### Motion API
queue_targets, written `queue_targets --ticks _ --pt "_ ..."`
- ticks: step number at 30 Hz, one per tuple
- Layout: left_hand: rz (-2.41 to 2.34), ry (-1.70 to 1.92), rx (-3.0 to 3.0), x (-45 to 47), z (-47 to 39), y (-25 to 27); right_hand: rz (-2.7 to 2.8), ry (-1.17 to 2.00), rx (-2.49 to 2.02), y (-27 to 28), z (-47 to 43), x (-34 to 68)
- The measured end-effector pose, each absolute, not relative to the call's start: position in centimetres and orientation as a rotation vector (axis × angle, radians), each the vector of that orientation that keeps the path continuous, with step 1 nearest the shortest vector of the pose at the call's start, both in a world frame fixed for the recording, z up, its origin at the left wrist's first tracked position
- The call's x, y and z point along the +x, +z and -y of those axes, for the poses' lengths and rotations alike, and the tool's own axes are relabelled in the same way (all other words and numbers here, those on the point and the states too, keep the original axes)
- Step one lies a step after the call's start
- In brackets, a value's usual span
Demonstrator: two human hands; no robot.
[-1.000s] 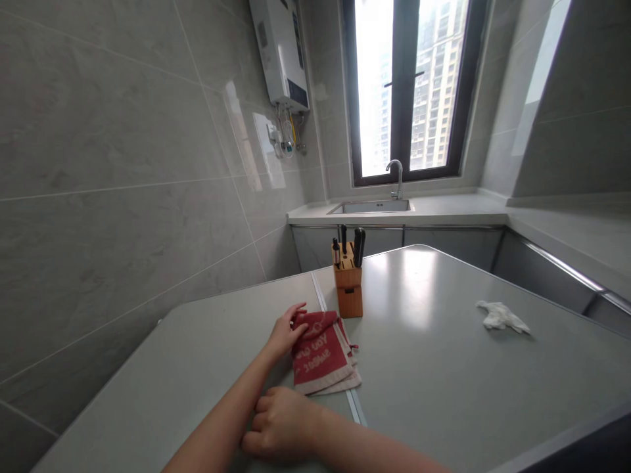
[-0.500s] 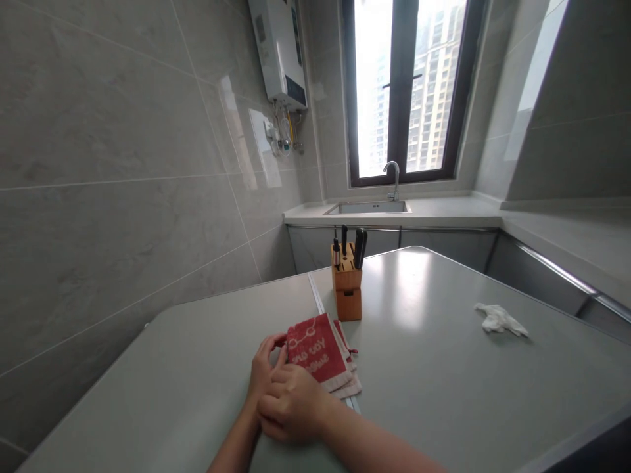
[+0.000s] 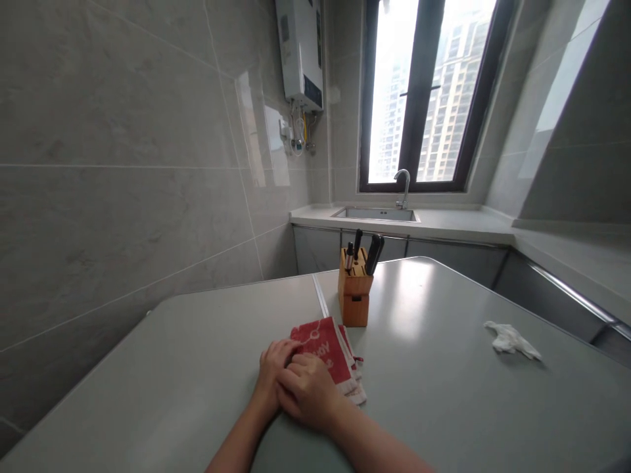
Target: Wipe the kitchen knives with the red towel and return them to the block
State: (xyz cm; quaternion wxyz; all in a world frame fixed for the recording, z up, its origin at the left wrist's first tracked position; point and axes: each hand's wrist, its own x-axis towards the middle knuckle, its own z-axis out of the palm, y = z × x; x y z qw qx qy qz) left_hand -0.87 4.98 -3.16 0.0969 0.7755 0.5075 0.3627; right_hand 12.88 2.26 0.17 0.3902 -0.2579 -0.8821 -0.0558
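A folded red towel [image 3: 325,343] with pale lettering and whitish edges lies on the table, its layers slightly fanned at the right. At its left edge rests my left hand [image 3: 273,371], fingers bent and touching the cloth. My right hand [image 3: 311,394] lies over the towel's lower left corner, fingers curled against my left hand and partly covering it. Whatever is under the curled fingers is hidden. Just behind the towel stands a wooden knife block [image 3: 355,301] holding several dark-handled tools, among them a black-handled knife [image 3: 374,255].
A crumpled white tissue [image 3: 513,340] lies on the right of the pale table [image 3: 172,368]. Beyond the table's far edge are a counter [image 3: 453,220] with a sink [image 3: 377,214] and a tap [image 3: 405,187]. A tiled wall [image 3: 123,223] runs along the left.
The view has turned slightly left. My right hand has shifted up onto the towel's corner and against my left hand's fingers. The towel stays folded beside the knife block.
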Motion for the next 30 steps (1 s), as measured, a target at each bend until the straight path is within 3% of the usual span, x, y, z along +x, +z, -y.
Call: queue_targets --ticks 4,8,14,21,30 --pt "-1.494 1.095 2.276 -0.6 -5.3 -3.8 2.102 0.006 -0.725 0.7 -2.2 13.2" --pt "-1.354 1.143 2.27 -0.6 -5.2 -3.2 1.876 -0.042 -0.837 1.4 -2.6 13.6" --pt "-1.345 1.169 2.213 -0.5 -4.2 -1.7 1.445 -0.127 -0.966 7.0 -5.3 17.0" --pt "-1.331 1.21 2.193 -0.3 -3.8 -1.2 1.537 -0.18 -1.202 14.0 -8.7 20.8" --pt "-1.312 1.273 2.062 -0.5 -3.8 -1.3 1.688 -0.109 -1.255 14.5 -11.8 21.2"
